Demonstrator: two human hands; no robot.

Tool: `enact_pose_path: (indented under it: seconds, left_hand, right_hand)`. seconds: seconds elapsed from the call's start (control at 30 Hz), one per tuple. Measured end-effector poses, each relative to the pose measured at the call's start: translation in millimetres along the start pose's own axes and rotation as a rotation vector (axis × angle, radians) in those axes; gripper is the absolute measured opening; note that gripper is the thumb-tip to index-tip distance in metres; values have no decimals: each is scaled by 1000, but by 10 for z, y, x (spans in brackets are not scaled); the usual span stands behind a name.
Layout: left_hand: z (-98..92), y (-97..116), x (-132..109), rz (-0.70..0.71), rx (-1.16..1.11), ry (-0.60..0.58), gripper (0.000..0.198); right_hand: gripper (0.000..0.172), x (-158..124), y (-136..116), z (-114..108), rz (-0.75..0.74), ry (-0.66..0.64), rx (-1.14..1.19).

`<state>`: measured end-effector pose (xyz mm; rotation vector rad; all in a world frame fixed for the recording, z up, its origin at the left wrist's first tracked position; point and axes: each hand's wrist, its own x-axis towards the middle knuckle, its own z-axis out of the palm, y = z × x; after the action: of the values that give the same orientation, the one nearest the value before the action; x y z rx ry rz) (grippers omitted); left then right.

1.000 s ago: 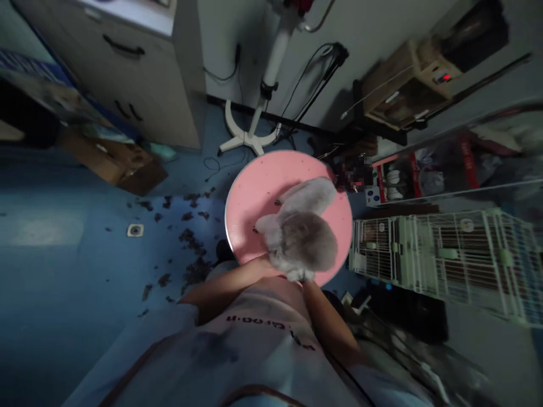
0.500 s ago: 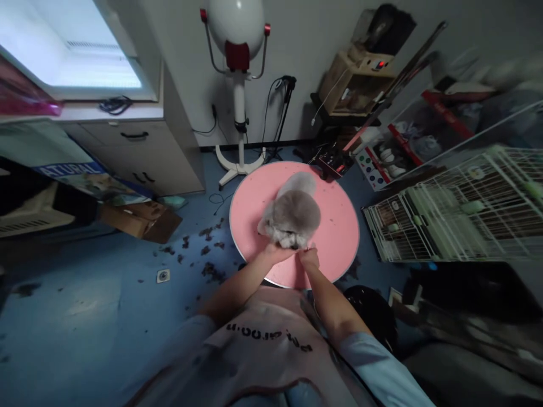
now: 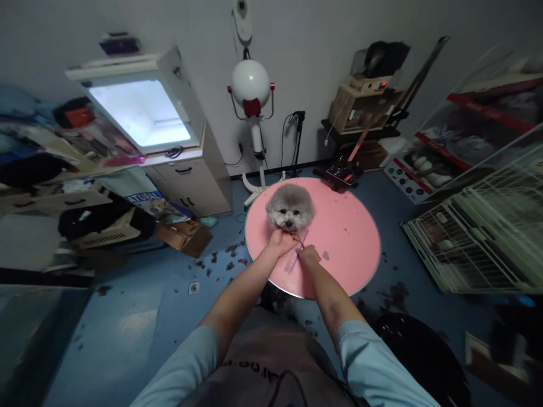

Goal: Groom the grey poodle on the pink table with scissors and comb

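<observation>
the camera on the person's head faced forward and down from above the apron (image 3: pixel 263 362), near the round pink table (image 3: pixel 339 217), with the grey wall (image 3: pixel 318 39) farther off at the top, a cabinet (image 3: pixel 214 175) to the left and a wire cage (image 3: pixel 487 232) to the right.

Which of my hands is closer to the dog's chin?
Your left hand: it sits next to the dog, while your right hand is farther off, closed around a slim tool.
</observation>
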<state>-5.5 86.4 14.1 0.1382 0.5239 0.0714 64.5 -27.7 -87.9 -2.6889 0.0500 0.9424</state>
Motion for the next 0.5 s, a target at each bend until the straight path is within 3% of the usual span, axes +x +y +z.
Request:
enact_pose_path:
  seconds: [0.1,0.3,0.5]
  left_hand:
    - [-11,28,86,21,46,30,15]
    - [-144,35,504,-71,140,78,14]
    - [100,7,878,-80,6,-31,27]
  right_hand:
    - [39,-23,99,-16,50,-16,9]
    - [37,-87,402,87,105,-37,81]
    - [42,-208,706,63,190,79,81]
